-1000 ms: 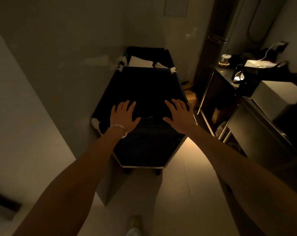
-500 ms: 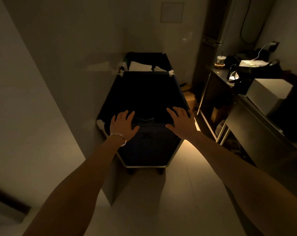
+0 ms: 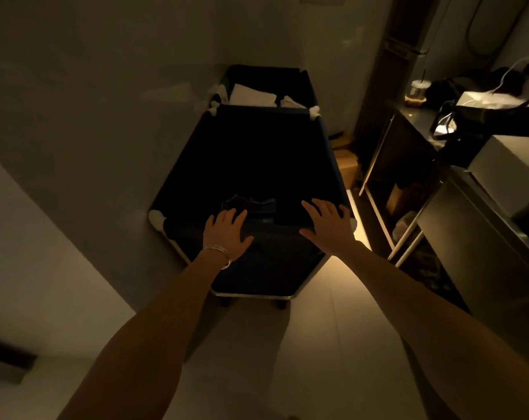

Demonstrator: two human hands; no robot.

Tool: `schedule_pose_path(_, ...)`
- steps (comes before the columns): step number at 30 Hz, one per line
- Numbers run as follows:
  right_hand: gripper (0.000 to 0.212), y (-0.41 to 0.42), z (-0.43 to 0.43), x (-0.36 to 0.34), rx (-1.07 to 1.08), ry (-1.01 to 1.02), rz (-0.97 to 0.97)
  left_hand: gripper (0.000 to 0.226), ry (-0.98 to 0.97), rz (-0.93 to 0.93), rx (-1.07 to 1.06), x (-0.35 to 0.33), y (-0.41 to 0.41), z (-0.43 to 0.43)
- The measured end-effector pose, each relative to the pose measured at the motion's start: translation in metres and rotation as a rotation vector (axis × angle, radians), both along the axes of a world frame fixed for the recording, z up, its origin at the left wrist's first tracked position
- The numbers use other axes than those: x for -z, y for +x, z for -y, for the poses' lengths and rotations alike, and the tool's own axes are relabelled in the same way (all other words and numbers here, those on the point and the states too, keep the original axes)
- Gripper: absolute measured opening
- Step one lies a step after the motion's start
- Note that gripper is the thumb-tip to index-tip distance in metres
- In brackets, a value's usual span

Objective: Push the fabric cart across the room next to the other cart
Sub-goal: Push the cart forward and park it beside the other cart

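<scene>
A dark blue fabric cart point(image 3: 257, 153) on a metal frame stands in front of me in a dim room, its far end touching or nearly touching a second dark cart point(image 3: 269, 77) that holds white folded linen. My left hand point(image 3: 227, 231), with a bangle at the wrist, lies flat on the near rim, fingers spread. My right hand point(image 3: 328, 225) rests flat at the near right corner of the rim, fingers also apart. Neither hand is wrapped around anything. A small dark cloth lies inside the near cart between my hands.
A pale wall point(image 3: 105, 116) runs close along the carts' left side. On the right stand a metal counter point(image 3: 481, 213) with a white box, bags and a cup, and shelves below. A cardboard box point(image 3: 346, 165) sits on the floor beside the cart.
The near cart has rolled forward toward the far cart. My hands have slid back from the cart's top onto its near rim, and the view has tilted slightly.
</scene>
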State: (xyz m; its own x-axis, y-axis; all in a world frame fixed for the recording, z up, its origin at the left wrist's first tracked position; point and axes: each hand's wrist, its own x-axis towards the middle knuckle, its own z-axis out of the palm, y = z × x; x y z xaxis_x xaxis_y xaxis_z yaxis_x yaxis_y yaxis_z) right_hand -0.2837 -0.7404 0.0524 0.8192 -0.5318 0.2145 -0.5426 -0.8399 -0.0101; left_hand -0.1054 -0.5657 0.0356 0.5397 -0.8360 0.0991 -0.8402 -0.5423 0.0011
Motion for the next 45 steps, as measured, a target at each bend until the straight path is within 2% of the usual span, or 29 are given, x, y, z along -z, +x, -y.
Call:
schedule_pose_path(6,0.066,0.017,0.052,0.037,-0.05,0.096,-0.097,0.07,0.105,-0.118,-0.04,0.047,0.001,0.051)
schedule_pose_path(14,0.067,0.04,0.081,0.081,-0.061,0.174,-0.229,0.069,0.207,-0.203,0.016,0.086,0.016,0.09)
schedule_pose_path(19,0.068,0.043,0.093,0.104,0.0,0.206,-0.23,0.067,0.187,-0.17,0.072,0.099,0.026,0.104)
schedule_pose_path(22,0.092,0.049,0.092,0.123,0.07,0.288,-0.229,0.068,0.143,-0.146,0.088,0.112,0.026,0.109)
schedule_pose_path(23,0.102,0.051,0.091,0.129,0.084,0.296,-0.228,0.073,0.131,-0.145,0.092,0.114,0.027,0.111)
schedule_pose_path(25,0.109,0.053,0.092,0.139,0.086,0.275,-0.25,0.085,0.104,-0.162,0.09,0.118,0.031,0.117)
schedule_pose_path(28,0.096,0.053,0.095,0.143,0.087,0.249,-0.271,0.084,0.049,-0.145,0.1,0.127,0.031,0.12)
schedule_pose_path(33,0.085,0.053,0.091,0.148,0.104,0.218,-0.285,0.064,-0.041,-0.131,0.095,0.144,0.03,0.121)
schedule_pose_path(37,0.056,0.053,0.089,0.139,0.117,0.263,-0.355,0.053,-0.032,-0.132,0.121,0.138,0.03,0.122)
schedule_pose_path(45,0.05,0.056,0.098,0.14,-0.018,0.195,-0.294,0.046,-0.052,-0.01,0.16,0.148,0.04,0.129)
